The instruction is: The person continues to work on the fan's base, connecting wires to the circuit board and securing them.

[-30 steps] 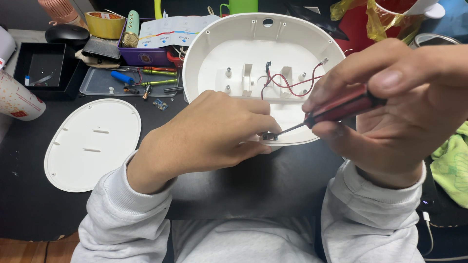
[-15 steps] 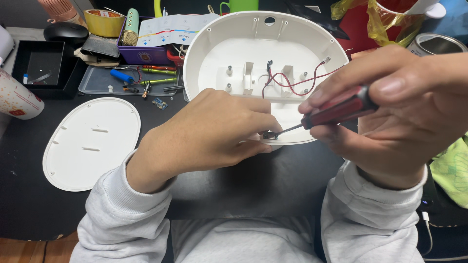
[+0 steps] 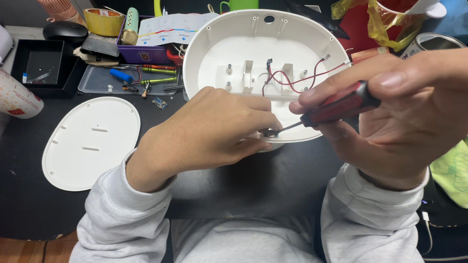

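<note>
A white oval plastic shell (image 3: 234, 36) lies open side up on the black desk, with red and black wires (image 3: 287, 80) inside. My left hand (image 3: 209, 131) rests on its near rim and pinches a small dark part (image 3: 269, 132) between the fingertips. My right hand (image 3: 404, 117) grips a red and black screwdriver (image 3: 336, 106), whose thin tip touches that small part. The shell's near edge is hidden under my left hand.
A flat white oval lid (image 3: 90, 141) lies at the left. Behind it are a clear tray of small tools (image 3: 136, 80), a black box (image 3: 39, 65), a paper cup (image 3: 17, 97), a purple box (image 3: 144, 51) and a computer mouse (image 3: 63, 30). Green cloth (image 3: 451, 170) lies at the right.
The view has shifted slightly. Both hands stay in place, with the screwdriver tip held at the small part.
</note>
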